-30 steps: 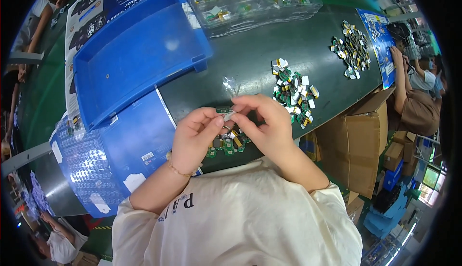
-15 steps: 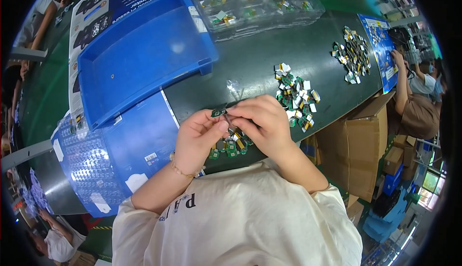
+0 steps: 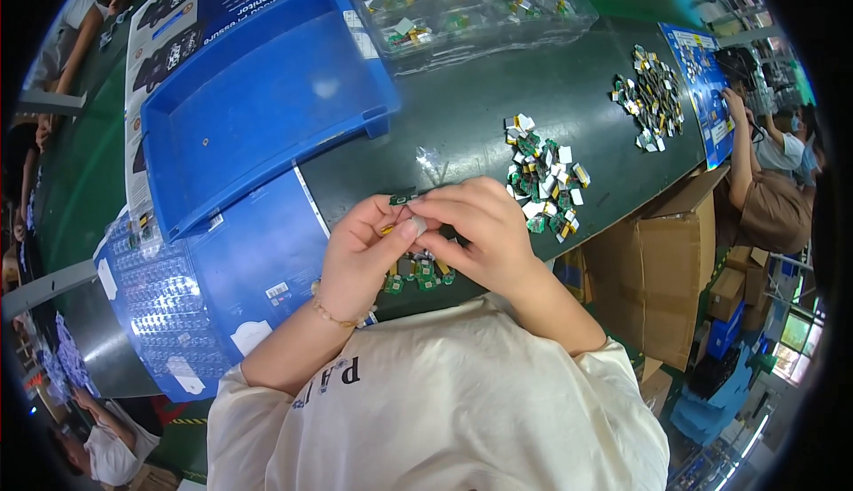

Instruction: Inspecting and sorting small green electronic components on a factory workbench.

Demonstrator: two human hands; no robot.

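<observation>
Both hands meet at picture centre, fingers curled: the left hand (image 3: 360,255) and right hand (image 3: 475,229) pinch one small green circuit board (image 3: 402,199) at their twelve o'clock, above the dark table (image 3: 462,118).

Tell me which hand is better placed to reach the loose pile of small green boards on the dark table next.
Right. The right hand lies on the same side as the pile of small green boards, close beside it. The left hand sits farther off and would have to cross over the right. Both pinch a small part between them.
</observation>
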